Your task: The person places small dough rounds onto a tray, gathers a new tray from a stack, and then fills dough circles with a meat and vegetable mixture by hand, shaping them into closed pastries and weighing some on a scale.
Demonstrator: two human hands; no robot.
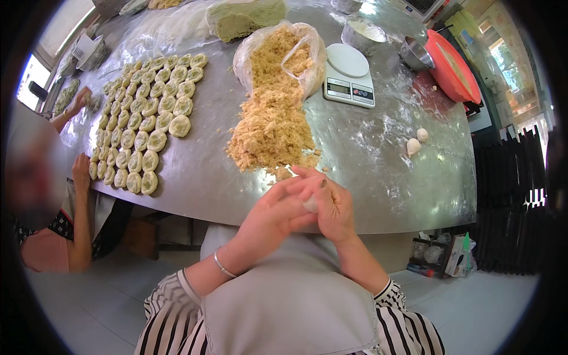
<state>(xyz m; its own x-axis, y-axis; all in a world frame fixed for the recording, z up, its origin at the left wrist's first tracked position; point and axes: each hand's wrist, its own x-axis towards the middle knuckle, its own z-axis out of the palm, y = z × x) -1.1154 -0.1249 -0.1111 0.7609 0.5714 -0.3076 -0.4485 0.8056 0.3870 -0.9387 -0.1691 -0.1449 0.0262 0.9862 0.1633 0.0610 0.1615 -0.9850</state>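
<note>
Both my hands meet just above the near edge of the metal table (213,182). My left hand (277,208) lies palm up under a small white dough piece (310,205). Over its other side curls my right hand (336,208), thumb on top, so most of the dough is hidden. Right beyond my fingers spreads a heap of yellow crumbly filling (270,137), spilling from a clear plastic bag (242,62). Two pale dough balls, one a little pointed (413,147) and one round (422,135), rest on the floured table to the right.
Rows of round filled dough pieces (142,102) cover the left side, beside a co-worker's hand (81,171). A kitchen scale (348,80), a flour bowl (363,33), a metal bowl (416,54) and a red basin (452,66) stand at right. A large dough block (246,20) lies behind.
</note>
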